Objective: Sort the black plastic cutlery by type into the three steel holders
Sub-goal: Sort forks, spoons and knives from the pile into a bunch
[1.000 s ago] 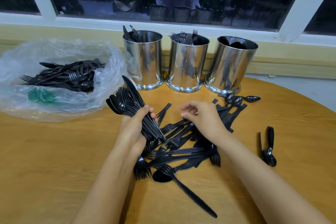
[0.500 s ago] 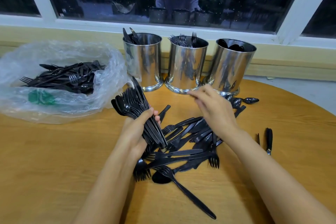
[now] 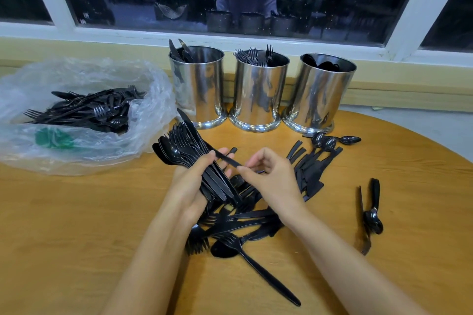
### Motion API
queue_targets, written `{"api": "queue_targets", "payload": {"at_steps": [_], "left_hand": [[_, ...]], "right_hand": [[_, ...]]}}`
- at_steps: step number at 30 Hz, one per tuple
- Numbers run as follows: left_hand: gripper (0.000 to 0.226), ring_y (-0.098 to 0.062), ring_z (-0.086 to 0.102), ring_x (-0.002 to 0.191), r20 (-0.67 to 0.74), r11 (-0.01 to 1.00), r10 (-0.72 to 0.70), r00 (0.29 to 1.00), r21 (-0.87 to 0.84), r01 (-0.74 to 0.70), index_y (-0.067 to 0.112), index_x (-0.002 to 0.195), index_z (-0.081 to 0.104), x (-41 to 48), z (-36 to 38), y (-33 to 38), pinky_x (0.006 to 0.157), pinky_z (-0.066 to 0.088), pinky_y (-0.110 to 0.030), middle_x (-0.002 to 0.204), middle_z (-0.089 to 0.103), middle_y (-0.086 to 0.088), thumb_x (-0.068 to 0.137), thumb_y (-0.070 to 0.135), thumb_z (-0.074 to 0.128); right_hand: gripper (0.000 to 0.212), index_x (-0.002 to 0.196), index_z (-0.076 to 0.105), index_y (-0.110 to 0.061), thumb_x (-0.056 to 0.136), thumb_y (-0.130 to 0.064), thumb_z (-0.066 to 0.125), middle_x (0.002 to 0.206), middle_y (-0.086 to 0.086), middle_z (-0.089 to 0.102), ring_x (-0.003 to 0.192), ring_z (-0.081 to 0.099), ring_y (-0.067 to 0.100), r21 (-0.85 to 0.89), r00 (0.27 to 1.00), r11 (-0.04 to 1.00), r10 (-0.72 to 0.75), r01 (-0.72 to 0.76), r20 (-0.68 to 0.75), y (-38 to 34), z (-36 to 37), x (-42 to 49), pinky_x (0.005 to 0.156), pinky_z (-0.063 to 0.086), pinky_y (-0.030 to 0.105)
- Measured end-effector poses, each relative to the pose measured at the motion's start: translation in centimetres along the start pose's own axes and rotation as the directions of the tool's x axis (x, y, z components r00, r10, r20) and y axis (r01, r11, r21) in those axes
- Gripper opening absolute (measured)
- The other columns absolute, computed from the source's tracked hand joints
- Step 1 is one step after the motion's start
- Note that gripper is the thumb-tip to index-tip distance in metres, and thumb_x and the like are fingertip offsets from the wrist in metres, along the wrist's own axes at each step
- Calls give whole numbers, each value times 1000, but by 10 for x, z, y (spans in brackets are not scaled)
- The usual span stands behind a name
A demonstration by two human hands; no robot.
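Three steel holders stand at the table's back: the left holder (image 3: 198,89) with knives, the middle holder (image 3: 258,94) with forks, the right holder (image 3: 320,100) with spoons. My left hand (image 3: 192,181) grips a mixed bundle of black cutlery (image 3: 184,148), its heads fanned up and left. My right hand (image 3: 271,176) pinches the handle end of one black piece (image 3: 226,157) that sticks out of that bundle. A loose pile of black cutlery (image 3: 245,220) lies on the table under both hands.
A clear plastic bag (image 3: 84,146) with more black cutlery sits at the left. A row of knives (image 3: 311,174) and some spoons (image 3: 330,140) lie near the right holder. A fork and spoons (image 3: 372,215) lie further right. The round wooden table's edge (image 3: 419,133) curves at right.
My right hand came back from in front of the holders to the bundle and now pinches one piece of it. My left hand stayed in place with the bundle.
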State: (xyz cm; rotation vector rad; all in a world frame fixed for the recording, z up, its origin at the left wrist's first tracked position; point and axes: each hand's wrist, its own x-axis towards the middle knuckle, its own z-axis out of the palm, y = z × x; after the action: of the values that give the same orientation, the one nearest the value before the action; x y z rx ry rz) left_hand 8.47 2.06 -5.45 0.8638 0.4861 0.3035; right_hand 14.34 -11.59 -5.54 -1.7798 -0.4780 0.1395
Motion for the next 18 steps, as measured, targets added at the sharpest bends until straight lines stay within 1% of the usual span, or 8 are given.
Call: {"api": "queue_targets", "payload": {"at_steps": [4, 6, 9, 11, 12, 14, 15, 18], "left_hand": [[18, -18, 74, 87, -29, 999, 10, 1000, 41, -9, -3, 104, 66, 0, -2, 1, 68, 60, -28, 102, 75, -13, 98, 10, 55], [17, -17, 72, 78, -42, 998, -8, 999, 60, 11, 1, 96, 69, 1, -3, 2, 70, 59, -29, 88, 74, -11, 97, 12, 57], [16, -16, 63, 66, -54, 998, -30, 998, 48, 33, 3, 87, 67, 1, -3, 3, 78, 54, -34, 67, 65, -6, 96, 14, 59], [17, -14, 59, 61, -44, 999, -36, 998, 32, 38, 3, 85, 64, 1, -4, 4, 77, 53, -34, 64, 61, -5, 96, 13, 58], [16, -14, 59, 60, -38, 999, -38, 999, 36, 39, 3, 84, 64, 1, -4, 4, 76, 52, -34, 64, 60, -5, 96, 13, 58], [16, -13, 59, 60, -26, 998, -39, 999, 40, 40, 3, 84, 63, 1, -3, 4, 73, 52, -34, 65, 60, -5, 96, 12, 58], [16, -13, 59, 60, -22, 998, -39, 999, 40, 40, 3, 85, 63, 1, -3, 3, 73, 52, -33, 66, 60, -5, 96, 12, 58], [15, -14, 60, 61, -19, 998, -41, 999, 43, 42, 3, 85, 63, 1, -3, 3, 71, 53, -33, 67, 61, -5, 96, 12, 58]], "right_hand": [[9, 83, 66, -17, 82, -15, 75, 75, -9, 64, 71, 56, -1, -46, 991, 998, -41, 47, 124, 3, -2, -1, 68, 44, 11], [5, 88, 70, -20, 84, -22, 72, 79, -7, 68, 74, 60, 1, -83, 986, 994, -53, 67, 159, 4, -11, 2, 69, 45, 10], [5, 92, 69, -25, 88, -24, 68, 84, -12, 68, 77, 60, -3, -221, 993, 969, -102, 114, 66, 9, -35, 23, 74, 46, 8], [11, 97, 68, -26, 88, -19, 68, 86, -14, 65, 80, 58, -4, -413, 989, 900, -147, 138, 11, 19, -57, 41, 78, 45, 8], [16, 102, 69, -24, 88, -17, 68, 88, -11, 66, 84, 59, 1, -505, 989, 853, -148, 134, 12, 26, -69, 50, 82, 47, 13], [23, 111, 69, -18, 89, -14, 67, 98, -3, 68, 93, 61, 12, -656, 992, 745, -108, 122, 62, 39, -89, 66, 90, 49, 27], [26, 115, 69, -18, 89, -14, 67, 105, -1, 68, 100, 61, 16, -709, 992, 694, -85, 127, 94, 44, -97, 72, 93, 48, 30], [33, 123, 65, -20, 90, -14, 66, 124, 0, 64, 119, 52, 19, -792, 975, 574, -53, 207, 216, 53, -110, 83, 101, 41, 34]]}}
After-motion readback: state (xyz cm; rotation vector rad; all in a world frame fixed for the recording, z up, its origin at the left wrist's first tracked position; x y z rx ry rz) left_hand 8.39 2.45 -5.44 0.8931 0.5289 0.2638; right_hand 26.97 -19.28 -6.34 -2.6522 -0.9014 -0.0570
